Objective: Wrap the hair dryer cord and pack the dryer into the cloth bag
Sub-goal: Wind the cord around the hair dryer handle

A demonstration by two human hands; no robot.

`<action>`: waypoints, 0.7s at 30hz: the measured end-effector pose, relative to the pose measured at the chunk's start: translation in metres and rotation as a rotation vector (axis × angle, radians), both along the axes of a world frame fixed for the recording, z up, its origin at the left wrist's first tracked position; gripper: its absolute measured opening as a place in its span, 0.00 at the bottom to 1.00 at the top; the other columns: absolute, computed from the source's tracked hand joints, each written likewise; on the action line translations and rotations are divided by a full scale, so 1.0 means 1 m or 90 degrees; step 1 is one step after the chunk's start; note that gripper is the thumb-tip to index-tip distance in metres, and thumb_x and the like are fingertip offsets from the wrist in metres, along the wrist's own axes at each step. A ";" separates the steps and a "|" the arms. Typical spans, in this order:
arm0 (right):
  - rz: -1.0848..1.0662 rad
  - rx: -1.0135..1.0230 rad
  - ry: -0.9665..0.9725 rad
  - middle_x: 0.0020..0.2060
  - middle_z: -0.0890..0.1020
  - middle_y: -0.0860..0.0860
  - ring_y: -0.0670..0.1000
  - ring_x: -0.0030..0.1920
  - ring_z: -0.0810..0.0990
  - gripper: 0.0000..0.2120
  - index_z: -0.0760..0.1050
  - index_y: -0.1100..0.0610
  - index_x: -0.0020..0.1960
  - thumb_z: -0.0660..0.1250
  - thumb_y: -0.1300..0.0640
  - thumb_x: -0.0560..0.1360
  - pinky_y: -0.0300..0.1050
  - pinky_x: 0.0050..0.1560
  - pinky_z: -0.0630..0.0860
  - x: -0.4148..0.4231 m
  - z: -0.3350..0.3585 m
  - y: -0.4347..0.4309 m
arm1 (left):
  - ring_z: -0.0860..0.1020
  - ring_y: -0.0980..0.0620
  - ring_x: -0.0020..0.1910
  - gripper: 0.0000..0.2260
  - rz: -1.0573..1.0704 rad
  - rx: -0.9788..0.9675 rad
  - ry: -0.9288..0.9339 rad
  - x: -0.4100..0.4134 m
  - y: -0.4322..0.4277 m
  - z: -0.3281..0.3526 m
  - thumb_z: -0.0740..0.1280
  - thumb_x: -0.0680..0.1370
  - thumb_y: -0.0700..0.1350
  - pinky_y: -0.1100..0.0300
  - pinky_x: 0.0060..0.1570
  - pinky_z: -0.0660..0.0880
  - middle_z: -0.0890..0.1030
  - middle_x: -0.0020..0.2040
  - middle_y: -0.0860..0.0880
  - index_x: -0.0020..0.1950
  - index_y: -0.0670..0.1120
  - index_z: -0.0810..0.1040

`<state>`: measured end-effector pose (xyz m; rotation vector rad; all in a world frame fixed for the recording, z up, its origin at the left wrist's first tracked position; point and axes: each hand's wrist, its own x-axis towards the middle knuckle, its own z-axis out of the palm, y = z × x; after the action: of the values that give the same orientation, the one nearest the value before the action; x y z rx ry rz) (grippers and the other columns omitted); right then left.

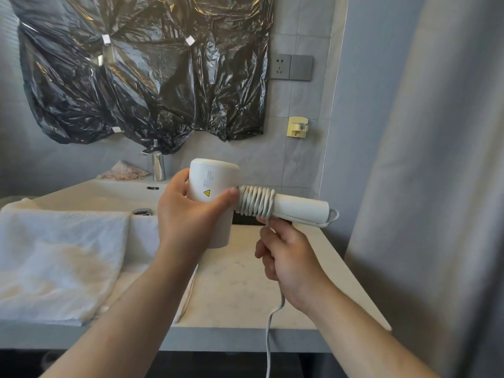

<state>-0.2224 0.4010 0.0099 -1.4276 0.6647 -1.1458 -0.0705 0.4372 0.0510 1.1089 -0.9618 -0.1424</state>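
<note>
Cord-wrapping is the step in hand. My left hand (191, 214) is clenched round the barrel of the white plastic hair dryer (210, 186), thumb pressed beside the handle joint, holding it above the pale marble bench (245, 282). The handle points out to the right of that hand. The pale grey rubber cord (255, 200) lies in tight coils round the part nearest the barrel. My right hand (286, 255), just below the coils, has its fingers curled round the cord. A long loose length hangs beneath that hand, past the bench edge. I judge the next move calls for more turns toward the handle's end. I cannot pick out the cloth bag.
</note>
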 end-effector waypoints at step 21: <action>-0.271 -0.466 0.447 0.26 0.76 0.42 0.44 0.33 0.76 0.10 0.77 0.47 0.35 0.69 0.54 0.74 0.34 0.32 0.69 -0.031 0.025 -0.003 | 0.77 0.51 0.51 0.33 0.164 0.039 -0.320 -0.003 0.012 0.001 0.77 0.63 0.59 0.50 0.47 0.77 0.79 0.54 0.55 0.65 0.56 0.72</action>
<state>-0.2531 0.3984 0.0348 -2.4524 1.1447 -1.2727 -0.0731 0.4496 0.0524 1.3463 -1.2505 0.3335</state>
